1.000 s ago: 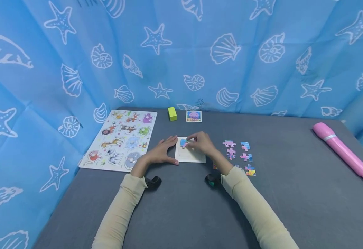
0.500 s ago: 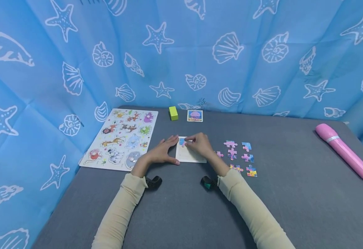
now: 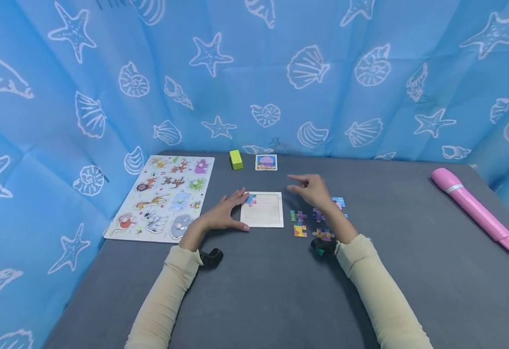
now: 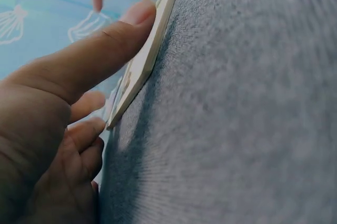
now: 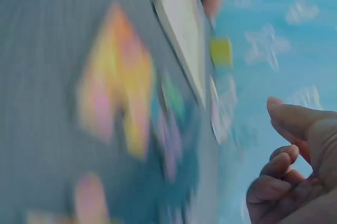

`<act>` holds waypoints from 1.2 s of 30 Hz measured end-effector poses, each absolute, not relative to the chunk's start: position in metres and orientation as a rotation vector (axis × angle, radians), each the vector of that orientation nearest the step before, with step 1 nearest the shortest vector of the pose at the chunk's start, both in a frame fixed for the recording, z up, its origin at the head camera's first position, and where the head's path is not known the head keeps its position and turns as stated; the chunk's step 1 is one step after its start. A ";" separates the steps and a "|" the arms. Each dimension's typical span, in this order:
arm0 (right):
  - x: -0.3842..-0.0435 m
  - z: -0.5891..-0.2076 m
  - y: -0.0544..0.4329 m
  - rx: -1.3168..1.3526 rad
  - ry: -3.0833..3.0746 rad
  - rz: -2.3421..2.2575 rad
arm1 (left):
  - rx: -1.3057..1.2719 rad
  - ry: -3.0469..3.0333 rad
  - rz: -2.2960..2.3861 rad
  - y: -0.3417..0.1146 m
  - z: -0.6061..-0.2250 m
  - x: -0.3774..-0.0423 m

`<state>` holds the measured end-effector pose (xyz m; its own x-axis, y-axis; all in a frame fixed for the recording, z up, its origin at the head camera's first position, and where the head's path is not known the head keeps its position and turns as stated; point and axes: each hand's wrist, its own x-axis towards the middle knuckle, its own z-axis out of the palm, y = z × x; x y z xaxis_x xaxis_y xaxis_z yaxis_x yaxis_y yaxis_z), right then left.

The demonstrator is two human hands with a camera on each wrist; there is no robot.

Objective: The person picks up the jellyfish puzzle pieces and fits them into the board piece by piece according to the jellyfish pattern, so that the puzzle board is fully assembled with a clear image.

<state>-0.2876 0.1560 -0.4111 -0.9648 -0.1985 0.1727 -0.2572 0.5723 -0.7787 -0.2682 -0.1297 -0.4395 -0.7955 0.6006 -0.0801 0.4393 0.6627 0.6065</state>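
In the head view a small pale wooden puzzle tray point(image 3: 261, 226) lies on the grey table, with one blue-and-pink jigsaw piece point(image 3: 251, 199) in its far left corner. My left hand point(image 3: 221, 213) spans the tray's left side, fingers at the far corner and thumb at the near one. The left wrist view shows that thumb point(image 4: 100, 56) on the tray's edge. My right hand point(image 3: 314, 190) hovers right of the tray, index finger extended, nothing visible between finger and thumb. Beneath that forearm lie several loose jigsaw pieces point(image 3: 300, 231), partly hidden. They are blurred in the right wrist view.
An animal peg puzzle board point(image 3: 160, 198) lies at the left. Towards the back stand a yellow-green block point(image 3: 235, 160) and a small jellyfish picture card point(image 3: 266, 162). A pink toy microphone point(image 3: 477, 211) lies far right. A blue shell-print curtain point(image 3: 254, 72) borders the table behind.
My right hand has let go of the jigsaw piece in the tray's far left corner and moved right, away from the tray. My left hand has stayed at the tray's left side.
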 end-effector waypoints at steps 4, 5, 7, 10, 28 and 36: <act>-0.286 -0.410 0.194 0.338 -2.764 1.362 | 0.866 2.597 0.855 -0.134 -0.441 -0.267; -0.284 -0.410 0.201 0.331 -2.788 1.352 | 0.868 2.596 0.853 -0.135 -0.441 -0.266; -0.283 -0.412 0.214 0.329 -2.829 1.316 | 0.860 2.592 0.844 -0.137 -0.441 -0.266; -0.280 -0.418 0.228 0.350 -2.871 1.244 | 0.851 2.588 0.829 -0.138 -0.440 -0.266; -0.282 -0.434 0.249 0.272 -2.992 1.188 | 0.862 2.578 0.786 -0.129 -0.439 -0.268; -0.283 -0.435 0.247 0.237 -3.058 1.113 | 0.845 2.574 0.787 -0.128 -0.439 -0.268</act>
<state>-0.2833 0.2468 -0.4351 -0.9822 -0.1769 -0.0637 -0.0946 0.7577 -0.6457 -0.2682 -0.1285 -0.4390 -0.7741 0.6206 -0.1251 0.4447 0.6736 0.5904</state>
